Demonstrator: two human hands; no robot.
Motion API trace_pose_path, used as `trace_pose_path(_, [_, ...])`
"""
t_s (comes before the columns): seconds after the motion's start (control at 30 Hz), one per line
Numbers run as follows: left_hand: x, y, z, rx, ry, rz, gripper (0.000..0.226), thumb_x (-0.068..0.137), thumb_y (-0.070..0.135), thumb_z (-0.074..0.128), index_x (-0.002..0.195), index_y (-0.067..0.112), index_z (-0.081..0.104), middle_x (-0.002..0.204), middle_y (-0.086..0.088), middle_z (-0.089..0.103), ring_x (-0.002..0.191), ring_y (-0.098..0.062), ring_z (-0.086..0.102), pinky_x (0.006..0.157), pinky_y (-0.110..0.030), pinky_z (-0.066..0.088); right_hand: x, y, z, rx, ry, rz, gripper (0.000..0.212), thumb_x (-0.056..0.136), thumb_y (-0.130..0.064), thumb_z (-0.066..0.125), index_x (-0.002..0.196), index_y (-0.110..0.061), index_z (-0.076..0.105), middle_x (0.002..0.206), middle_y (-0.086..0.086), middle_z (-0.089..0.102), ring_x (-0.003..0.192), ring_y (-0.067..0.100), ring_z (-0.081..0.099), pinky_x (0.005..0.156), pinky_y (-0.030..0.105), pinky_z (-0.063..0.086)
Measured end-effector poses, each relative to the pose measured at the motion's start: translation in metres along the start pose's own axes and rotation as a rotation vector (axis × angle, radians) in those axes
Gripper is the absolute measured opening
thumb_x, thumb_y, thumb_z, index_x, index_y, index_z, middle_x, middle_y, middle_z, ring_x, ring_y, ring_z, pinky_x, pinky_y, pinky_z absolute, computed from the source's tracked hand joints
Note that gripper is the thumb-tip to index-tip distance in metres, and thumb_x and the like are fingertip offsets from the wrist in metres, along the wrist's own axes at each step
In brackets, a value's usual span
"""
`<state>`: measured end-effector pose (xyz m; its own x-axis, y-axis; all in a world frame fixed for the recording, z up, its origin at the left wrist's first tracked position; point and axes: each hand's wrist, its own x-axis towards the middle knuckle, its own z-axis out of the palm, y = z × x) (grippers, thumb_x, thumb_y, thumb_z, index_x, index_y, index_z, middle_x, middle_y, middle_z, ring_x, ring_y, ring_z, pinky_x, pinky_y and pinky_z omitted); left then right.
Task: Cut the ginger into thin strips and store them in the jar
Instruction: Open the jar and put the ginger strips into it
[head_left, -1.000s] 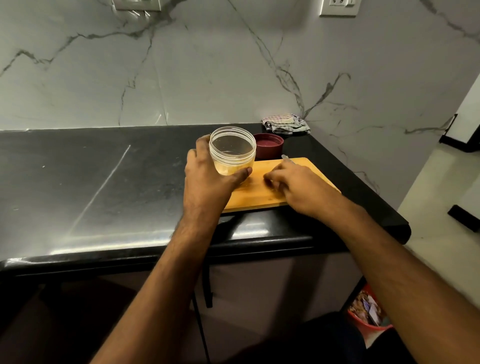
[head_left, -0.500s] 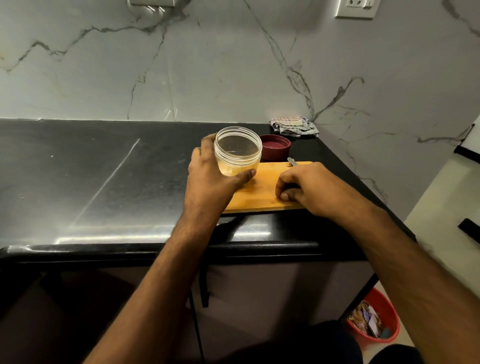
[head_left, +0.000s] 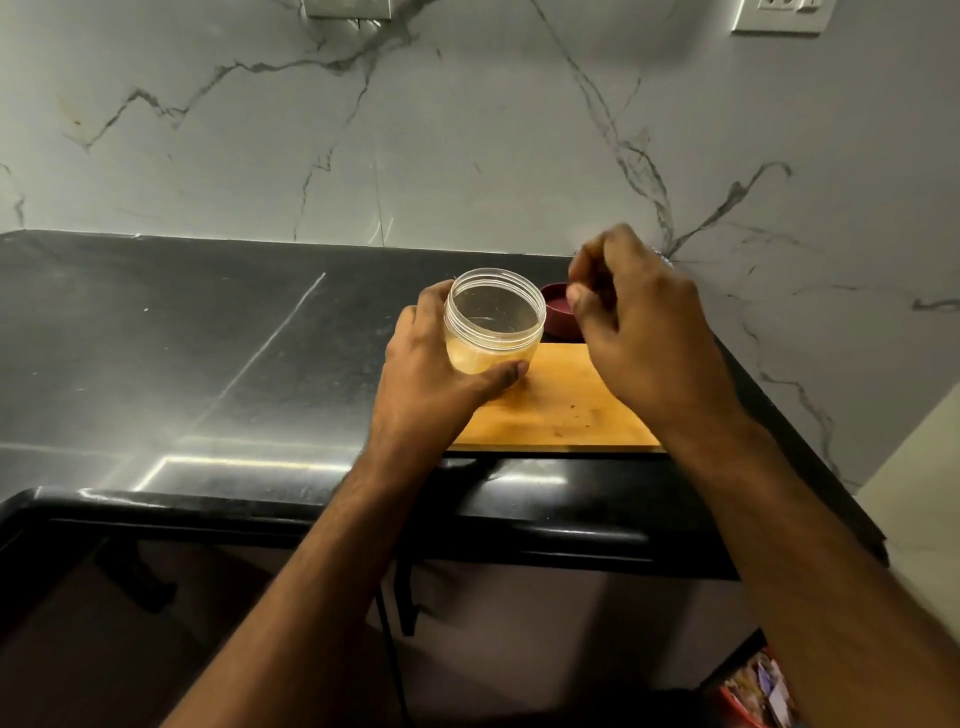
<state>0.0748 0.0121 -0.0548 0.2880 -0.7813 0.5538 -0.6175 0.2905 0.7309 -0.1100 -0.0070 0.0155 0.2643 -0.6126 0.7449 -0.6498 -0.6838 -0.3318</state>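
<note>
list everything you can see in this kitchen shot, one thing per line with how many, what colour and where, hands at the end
jar: one, clear, open, on the left end of the board
cutting board: one, orange wood, on the counter's right part
lid: one, maroon, behind the board, right of the jar
counter: one, black
wall: one, white marble with grey veins
bin: one, red, on the floor, lower right
left hand: one, grips the jar
right hand: one, fingers curled, raised beside the jar's mouth

Item count: one clear plastic jar, one maroon lid, one wooden cutting board, one black worktop, two hands (left hand, right hand), two wall plates (first wall plate, second wall plate), one red bin.
</note>
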Motion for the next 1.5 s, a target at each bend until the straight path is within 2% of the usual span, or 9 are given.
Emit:
trace_pose_path(0.1, [0.000, 0.000, -0.001, -0.003, 0.004, 0.007, 0.092, 0.059, 0.054, 0.091, 0.137, 0.040, 0.043, 0.129, 0.013, 0.053, 0.118, -0.008, 0.055, 0.098, -0.040, 0.053, 0.014, -0.014, 0.016, 0.068, 0.033, 0.019, 0.018, 0.089, -0.021, 0.066, 0.100, -0.019, 0.051, 0.087, -0.010, 0.057, 0.075, 0.001, 0.057, 0.068, 0.009, 0.047])
trace_pose_path(0.23, [0.000, 0.000, -0.001, 0.003, 0.002, 0.024, 0.091, 0.060, 0.051, 0.091, 0.137, 0.041, 0.043, 0.126, 0.011, 0.054, 0.116, -0.010, 0.056, 0.096, -0.040, 0.053, 0.018, -0.015, 0.032, 0.023, -0.198, 0.057, 0.022, 0.092, -0.011, 0.060, 0.111, -0.020, 0.061, 0.102, -0.005, 0.068, 0.093, 0.007, 0.063, 0.083, 0.023, 0.053])
trace_pose_path(0.4, [0.001, -0.002, -0.002, 0.003, 0.090, 0.023, 0.089, 0.061, 0.048, 0.092, 0.137, 0.036, 0.047, 0.127, 0.009, 0.055, 0.116, -0.009, 0.055, 0.097, -0.038, 0.052, 0.007, -0.003, 0.004, 0.005, 0.017, 0.082, 0.014, 0.091, -0.015, 0.062, 0.103, -0.020, 0.067, 0.100, -0.008, 0.066, 0.089, 0.003, 0.058, 0.079, 0.014, 0.047])
trace_pose_path(0.53, [0.003, -0.005, -0.005, -0.053, 0.181, -0.016, 0.086, 0.062, 0.056, 0.089, 0.134, 0.035, 0.048, 0.127, 0.011, 0.058, 0.118, -0.007, 0.055, 0.095, -0.038, 0.054, -0.013, 0.025, 0.003, -0.116, -0.284, 0.316, 0.019, 0.095, -0.024, 0.057, 0.110, -0.029, 0.068, 0.107, -0.005, 0.068, 0.092, 0.009, 0.059, 0.081, 0.022, 0.044])
trace_pose_path(0.7, [0.001, -0.005, -0.006, -0.054, 0.178, -0.046, 0.087, 0.060, 0.059, 0.089, 0.132, 0.034, 0.048, 0.125, 0.012, 0.059, 0.117, -0.006, 0.056, 0.094, -0.037, 0.055, -0.044, 0.020, 0.017, -0.244, -0.589, 0.281, 0.029, 0.100, -0.028, 0.042, 0.119, -0.034, 0.062, 0.110, 0.004, 0.065, 0.097, 0.023, 0.059, 0.087, 0.039, 0.051])
trace_pose_path(0.93, [0.001, -0.007, -0.006, -0.043, 0.159, -0.049, 0.088, 0.060, 0.062, 0.087, 0.133, 0.034, 0.048, 0.126, 0.010, 0.059, 0.117, -0.008, 0.056, 0.095, -0.037, 0.055, -0.030, 0.011, 0.026, 0.125, -0.407, 0.219, 0.020, 0.096, -0.021, 0.055, 0.103, -0.027, 0.071, 0.093, -0.011, 0.070, 0.085, 0.004, 0.065, 0.084, 0.028, 0.053])
trace_pose_path(1.1, [0.001, -0.008, -0.007, -0.036, 0.167, -0.051, 0.087, 0.059, 0.061, 0.088, 0.132, 0.034, 0.049, 0.124, 0.010, 0.060, 0.116, -0.008, 0.057, 0.094, -0.037, 0.054, -0.034, 0.015, 0.028, 0.108, -0.756, -0.045, 0.032, 0.097, -0.015, 0.049, 0.123, -0.027, 0.064, 0.128, -0.015, 0.056, 0.114, 0.007, 0.051, 0.099, 0.028, 0.044])
trace_pose_path(1.23, [0.001, -0.006, -0.006, -0.014, 0.134, -0.029, 0.091, 0.059, 0.066, 0.086, 0.135, 0.035, 0.047, 0.128, 0.012, 0.058, 0.119, -0.009, 0.056, 0.095, -0.039, 0.055, -0.034, 0.030, -0.005, 0.037, -0.809, -0.055, 0.042, 0.092, -0.001, 0.052, 0.119, -0.030, 0.066, 0.124, -0.019, 0.059, 0.115, 0.001, 0.052, 0.103, 0.021, 0.041])
trace_pose_path(1.5, [-0.001, 0.004, -0.004, -0.012, 0.052, 0.018, 0.091, 0.059, 0.063, 0.089, 0.136, 0.032, 0.050, 0.129, 0.012, 0.058, 0.117, -0.006, 0.057, 0.094, -0.039, 0.055, -0.036, 0.048, -0.035, -0.125, -0.536, 0.227, 0.014, 0.088, -0.018, 0.068, 0.096, -0.028, 0.074, 0.097, -0.012, 0.060, 0.084, 0.000, 0.053, 0.069, 0.005, 0.033])
